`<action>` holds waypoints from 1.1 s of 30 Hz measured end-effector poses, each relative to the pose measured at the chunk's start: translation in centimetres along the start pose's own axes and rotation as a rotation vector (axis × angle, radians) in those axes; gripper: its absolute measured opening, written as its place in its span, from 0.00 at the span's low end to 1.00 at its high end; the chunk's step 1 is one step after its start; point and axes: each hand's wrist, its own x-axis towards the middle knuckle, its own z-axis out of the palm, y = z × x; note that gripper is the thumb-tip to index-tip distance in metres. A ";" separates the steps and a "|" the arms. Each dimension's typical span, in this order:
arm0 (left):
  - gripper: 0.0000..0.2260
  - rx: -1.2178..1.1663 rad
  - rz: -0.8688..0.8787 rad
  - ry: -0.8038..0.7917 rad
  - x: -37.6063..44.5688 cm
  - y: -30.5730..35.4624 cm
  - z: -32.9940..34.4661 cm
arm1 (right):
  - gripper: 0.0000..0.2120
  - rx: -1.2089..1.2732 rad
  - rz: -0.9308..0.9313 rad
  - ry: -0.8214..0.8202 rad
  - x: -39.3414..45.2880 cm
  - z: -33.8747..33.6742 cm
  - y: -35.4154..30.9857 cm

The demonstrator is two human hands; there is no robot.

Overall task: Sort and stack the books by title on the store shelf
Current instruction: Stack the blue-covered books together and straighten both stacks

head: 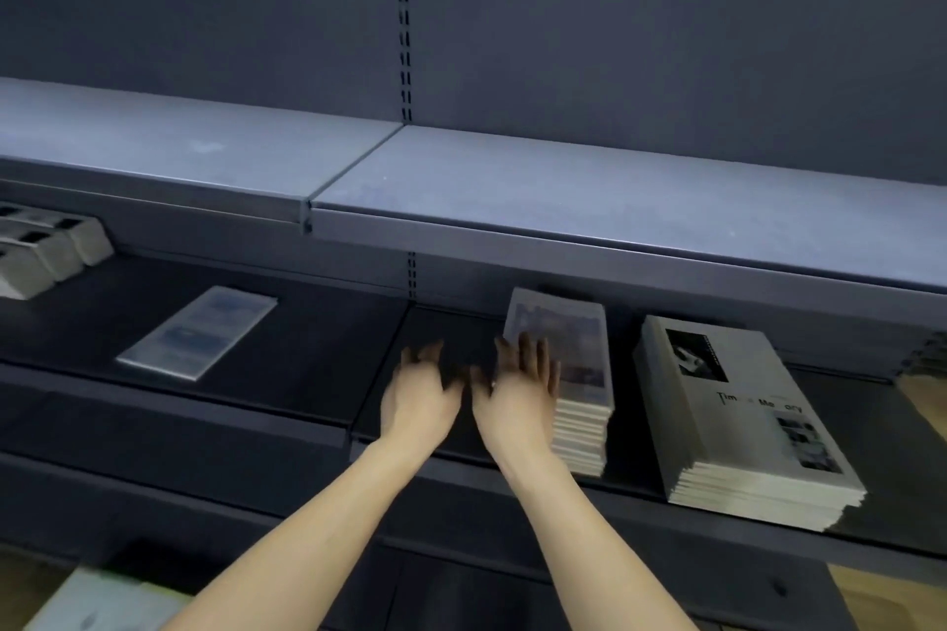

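Note:
A tall stack of books (579,405) with a bluish cover photo stands on the dark lower shelf (317,374). My right hand (517,384) reaches in beside the stack's left side, fingers straight, at its top edge; whether it touches is blurred. My left hand (420,389) hovers a little to the left over the shelf, fingers relaxed, holding nothing. A second stack of grey books (743,420), titled something like "Time Memory", lies to the right. A single bluish book (200,333) lies flat on the left part of the shelf.
The grey upper shelf (563,190) overhangs the lower one, with a slotted upright (405,15) on the back panel. More pale books (46,246) lean at the far left. Another stack's edge (927,354) shows at the far right. A pale object (102,600) lies bottom left.

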 end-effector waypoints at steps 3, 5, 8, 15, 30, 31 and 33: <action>0.24 0.096 0.002 0.021 -0.2 -0.4 -0.4 | 0.26 0.039 -0.034 -0.012 -0.5 0.4 -0.4; 0.25 0.194 0.017 0.022 -0.4 -1.0 -0.5 | 0.25 0.060 -0.052 -0.019 -0.5 0.7 -0.6; 0.25 0.233 -0.002 0.065 -0.1 -4.2 -2.4 | 0.24 0.095 -0.110 -0.049 -0.4 2.2 -3.6; 0.21 0.252 -0.021 0.123 2.0 -11.3 -7.5 | 0.24 0.145 -0.162 -0.116 -0.1 7.2 -11.6; 0.19 0.198 -0.073 0.177 6.0 -25.1 -17.2 | 0.22 0.126 -0.199 -0.142 -0.5 16.7 -26.7; 0.20 0.202 -0.080 0.175 6.2 -25.9 -17.6 | 0.23 0.122 -0.200 -0.151 -0.5 17.2 -27.5; 0.22 0.204 -0.094 0.166 6.7 -27.5 -18.5 | 0.22 0.118 -0.202 -0.170 -0.6 18.3 -28.9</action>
